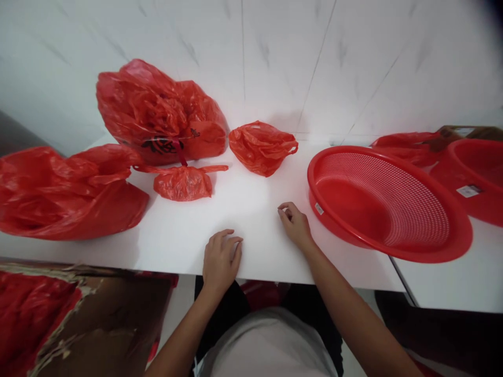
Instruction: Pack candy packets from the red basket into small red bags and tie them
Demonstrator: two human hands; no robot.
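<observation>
A pale wall streaked with thin grey lines stands behind a white table, and here are two bare hands over the near half! The right hand curls its fingers in towards the thumb; whether they pinch anything, I can't tell. Just beside it, to the right, sits the big red basket, mesh-sided and tilted. The left hand lies by the front edge, fingers loosely bent, thumb apart. Beyond the hands, a crumpled small red bag sits near the wall; left of it, a knotted red bag stretches its ends sideways. Further out, two bulging large bags fill the left, and a red tub stands far right.
</observation>
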